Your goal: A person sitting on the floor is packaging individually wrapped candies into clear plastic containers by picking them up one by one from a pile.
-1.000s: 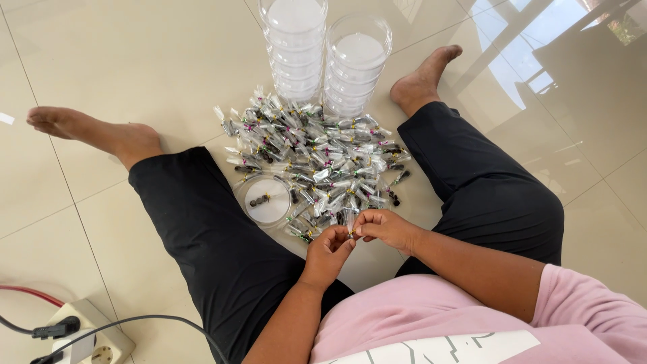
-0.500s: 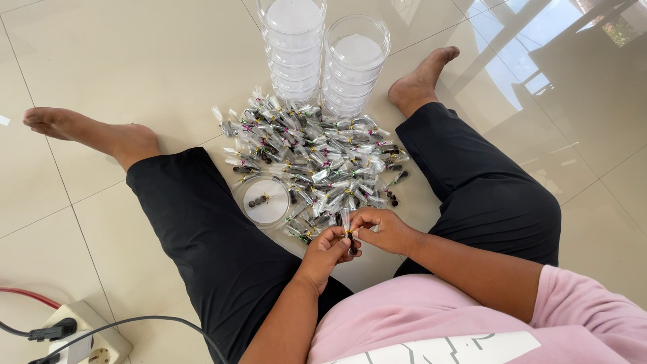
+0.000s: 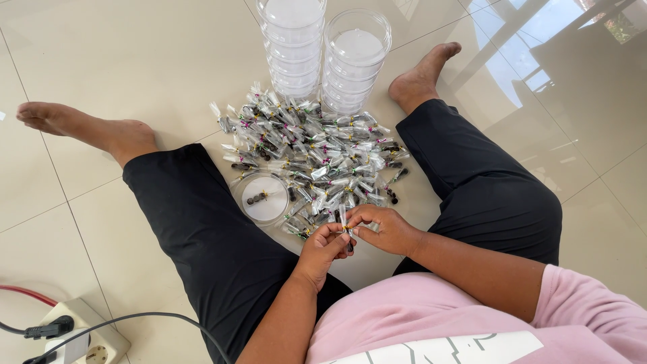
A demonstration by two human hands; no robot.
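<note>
I sit on a tiled floor with my legs spread. Between them lies a pile of several small clear wrapped packets (image 3: 317, 152) with dark contents and coloured ties. My left hand (image 3: 322, 248) and my right hand (image 3: 381, 228) meet just in front of the pile, both pinching one small wrapped packet (image 3: 346, 224) between the fingertips. To the left of my hands stands an open round clear container (image 3: 261, 197) with a white bottom, holding one or two dark packets.
Two stacks of round clear containers (image 3: 294, 42) (image 3: 354, 59) stand behind the pile. My bare feet (image 3: 81, 127) (image 3: 423, 73) rest at either side. A white power strip (image 3: 81, 337) with a black plug and cables lies at the lower left.
My hands have shifted slightly toward me and to the right with the packet held between them. The pile and containers have not moved.
</note>
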